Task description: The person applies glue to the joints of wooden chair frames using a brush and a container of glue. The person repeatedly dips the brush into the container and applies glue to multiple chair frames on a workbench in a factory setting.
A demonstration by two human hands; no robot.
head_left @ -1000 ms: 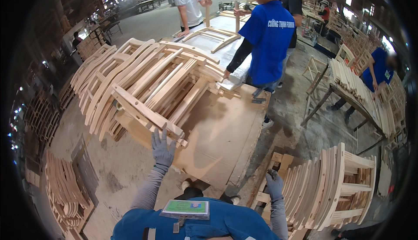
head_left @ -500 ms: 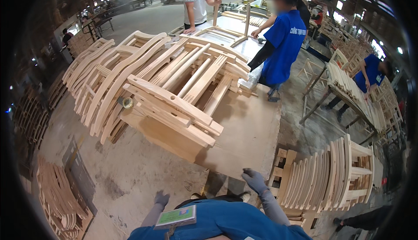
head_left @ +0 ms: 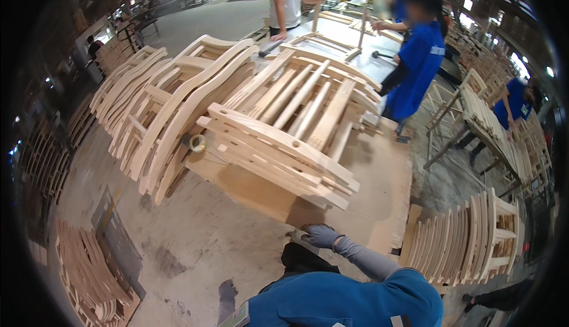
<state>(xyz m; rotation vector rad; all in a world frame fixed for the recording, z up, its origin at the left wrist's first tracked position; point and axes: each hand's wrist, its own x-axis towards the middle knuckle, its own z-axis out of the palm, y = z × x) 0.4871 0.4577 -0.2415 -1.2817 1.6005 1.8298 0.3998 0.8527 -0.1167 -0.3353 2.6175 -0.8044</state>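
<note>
My right hand (head_left: pixel 322 235), in a grey glove, is at the near edge of a brown sheet-covered board (head_left: pixel 379 208). Its fingers are loosely bent and hold nothing visible; whether they touch the board I cannot tell. My left hand (head_left: pixel 227 291), also gloved, hangs low over the floor at my left side, empty, its fingers slightly curled. Ahead of the right hand, a stack of pale wooden frames with slats (head_left: pixel 267 140) lies on the board. Curved wooden chair-back frames (head_left: pixel 172 131) lean in a row to its left.
A person in a blue shirt (head_left: pixel 422 78) and one in white (head_left: pixel 285 1) stand at a white-topped table (head_left: pixel 370 45) beyond the stack. More curved parts stand at right (head_left: pixel 456 238) and lower left (head_left: pixel 89 262). A round metallic object (head_left: pixel 197 143) sits beside the frames.
My right hand has moved forward and left, toward the board's near edge. My left hand has dropped lower. The view has shifted, so the stack appears further right and nearer.
</note>
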